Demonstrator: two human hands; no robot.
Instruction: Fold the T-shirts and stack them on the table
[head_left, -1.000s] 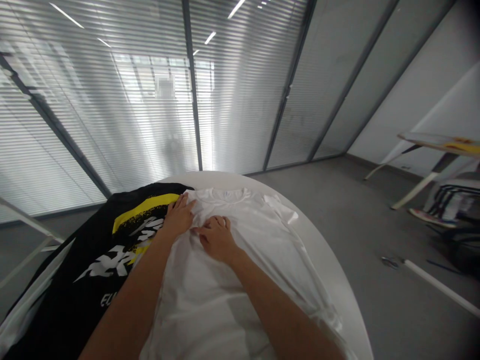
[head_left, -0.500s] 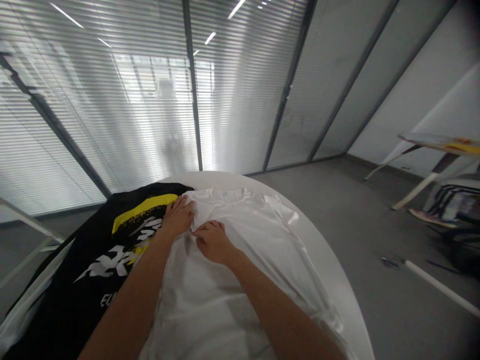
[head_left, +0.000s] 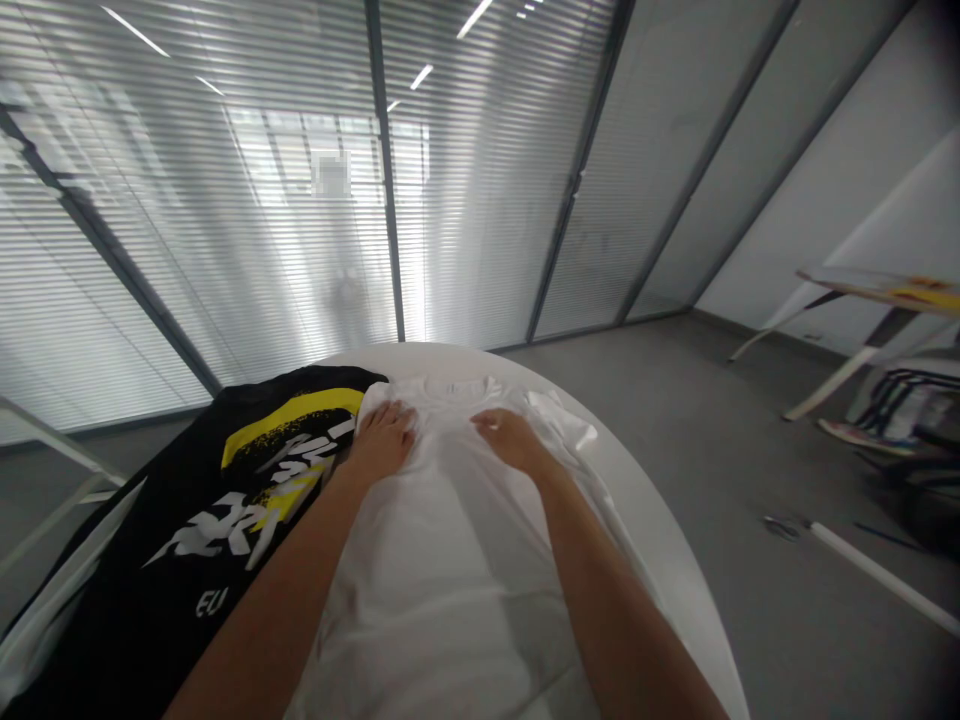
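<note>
A white T-shirt [head_left: 465,540] lies spread on the round table, its collar toward the far edge. My left hand [head_left: 385,437] rests flat on the shirt's upper left part, fingers stretched out and a little apart. On the upper right part, below the collar, lies my right hand [head_left: 510,438], its fingers pointing left and slightly bent against the cloth. Nothing shows gripped in either hand. To the left, a black garment [head_left: 135,620] with yellow and white print lies partly beside the white shirt and hangs toward the near left.
The white table [head_left: 675,570] has a curved rim at the right. Behind it stands a glass partition [head_left: 480,200] with blinds. On the floor at right are a white pole [head_left: 885,575] and a bag [head_left: 907,400], near another table [head_left: 862,285].
Both hands were close together at the white shirt's left side, the right one bunching the cloth. The right hand has moved right and the left slightly right; the cloth there is flatter.
</note>
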